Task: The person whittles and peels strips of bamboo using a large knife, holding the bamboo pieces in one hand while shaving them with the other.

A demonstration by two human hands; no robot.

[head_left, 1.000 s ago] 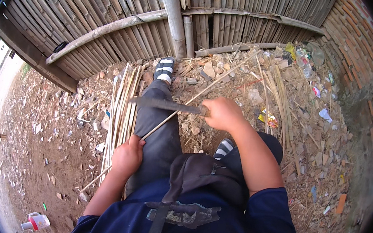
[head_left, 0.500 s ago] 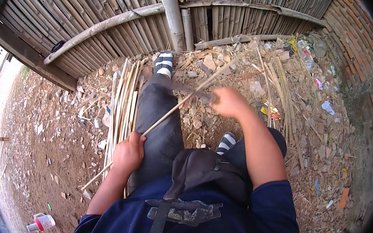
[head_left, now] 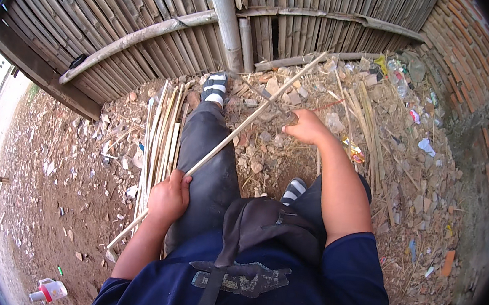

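Observation:
A long, thin bamboo strip [head_left: 228, 140] slants across my left thigh, from beside my left forearm up toward the fence. My left hand [head_left: 168, 199] is closed around its lower part, the thumb lying along it. In my right hand [head_left: 308, 127] is the handle end of a knife [head_left: 287, 116]. Its dark, blurred blade points up and left, crossing the strip beyond my left knee. Whether blade and strip touch, I cannot tell. Beside my left leg lies a bundle of pale bamboo strips [head_left: 162, 129].
A bamboo slat fence [head_left: 147, 5] with a thick post stands ahead, a brick wall [head_left: 475, 52] at right. More strips [head_left: 371, 127] lie right of my right hand. Rubble and litter cover the ground. A clear plastic cup with a red band [head_left: 50, 291] sits lower left.
My right hand has moved slightly up and right, and the knife blade has swung from nearly level to slanting up-left. The strip's far end now reaches farther up. My left hand stays in place.

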